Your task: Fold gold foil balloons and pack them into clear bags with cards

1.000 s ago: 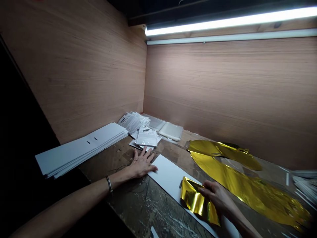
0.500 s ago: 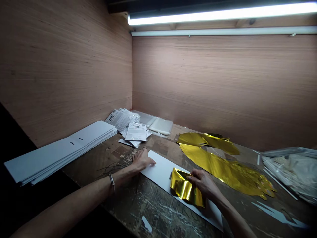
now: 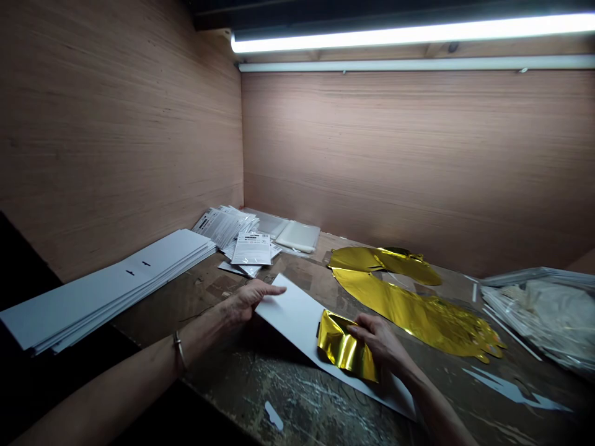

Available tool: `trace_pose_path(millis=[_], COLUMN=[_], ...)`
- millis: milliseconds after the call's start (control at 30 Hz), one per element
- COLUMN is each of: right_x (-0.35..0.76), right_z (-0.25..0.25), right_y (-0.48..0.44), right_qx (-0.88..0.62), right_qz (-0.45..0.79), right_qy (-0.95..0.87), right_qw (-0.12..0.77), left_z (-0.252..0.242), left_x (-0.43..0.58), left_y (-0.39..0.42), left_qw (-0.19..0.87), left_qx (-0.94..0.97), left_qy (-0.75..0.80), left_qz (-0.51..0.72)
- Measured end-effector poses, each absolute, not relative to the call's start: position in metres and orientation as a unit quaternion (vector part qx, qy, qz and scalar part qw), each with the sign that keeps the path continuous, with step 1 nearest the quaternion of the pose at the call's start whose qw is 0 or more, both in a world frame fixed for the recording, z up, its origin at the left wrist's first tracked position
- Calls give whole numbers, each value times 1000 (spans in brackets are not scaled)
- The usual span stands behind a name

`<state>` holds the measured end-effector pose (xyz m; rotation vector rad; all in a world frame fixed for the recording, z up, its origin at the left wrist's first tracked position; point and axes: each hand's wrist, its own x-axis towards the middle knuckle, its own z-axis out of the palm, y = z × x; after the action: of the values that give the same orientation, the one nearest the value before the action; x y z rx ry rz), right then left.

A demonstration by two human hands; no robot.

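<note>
A long white card (image 3: 297, 313) lies slanted in front of me, its left end raised off the table. My left hand (image 3: 251, 298) grips that end, thumb on top and fingers underneath. On the card's right half rests a folded piece of gold foil (image 3: 344, 347). My right hand (image 3: 375, 337) has its thumb and fingers closed on the foil's upper right part; some fingertips are hidden. Behind my right hand a larger flat gold foil balloon (image 3: 400, 303) curves across the table.
Several white cards with slots (image 3: 106, 285) are stacked at left. Packaged printed cards (image 3: 251, 249) and clear plastic sleeves (image 3: 297, 236) lie in the back corner. A bulky plastic bag (image 3: 543, 310) stands at right. White paper scraps (image 3: 274, 415) lie near the front edge. Plywood walls enclose the back and left.
My left hand has taken hold of the white card's left end and lifted it off the table. My right hand stays on the folded gold foil. The view has shifted slightly.
</note>
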<state>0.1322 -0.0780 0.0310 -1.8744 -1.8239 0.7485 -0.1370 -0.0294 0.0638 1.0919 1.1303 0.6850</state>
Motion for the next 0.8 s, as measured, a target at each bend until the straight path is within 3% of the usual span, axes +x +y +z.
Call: trace_pose_path(millis=[67,167,233,367,633,800], right_x=[131,130,131,143,146,136], right_z=[31,31,31,34,25,24], right_y=[-79,-79,-79,-84,-91,-82], right_qx=[-675,-677,-679,-689,-718,-713], right_qz=[284,308,323,342,281,253], right_qy=[-644,-625,-612,-590,-597,-612], right_qw=[222,239,245,245,222,232], left_z=[68,57,41,20,31,30], left_x=[-130,-104,-82,-56,-66,-62], left_y=[-47,-77,-87,-75,-78,-85], left_qw=[721,723,700,557,420,273], left_qx=[456,440,409,398,620,790], left_qy=[383,287,356,466,489,373], left_qz=[354,449,464,561,446,403])
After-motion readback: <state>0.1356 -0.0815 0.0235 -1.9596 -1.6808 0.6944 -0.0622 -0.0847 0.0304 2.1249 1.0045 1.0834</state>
